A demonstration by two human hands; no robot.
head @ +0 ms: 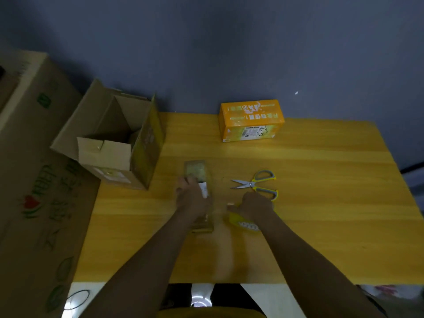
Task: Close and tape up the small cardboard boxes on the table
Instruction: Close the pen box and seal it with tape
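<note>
Head view: left hand (191,196) rests on small flat box (199,177) at table (321,226) centre; finger curl unclear. Right hand (257,206) at 3 o'clock of it grips yellow tape dispenser (243,222). Scissors (257,184) just beyond. Orange box (251,120) at 12 o'clock.

Bare forearms, no sleeves; yellow garment (211,313) at the waist.
</note>
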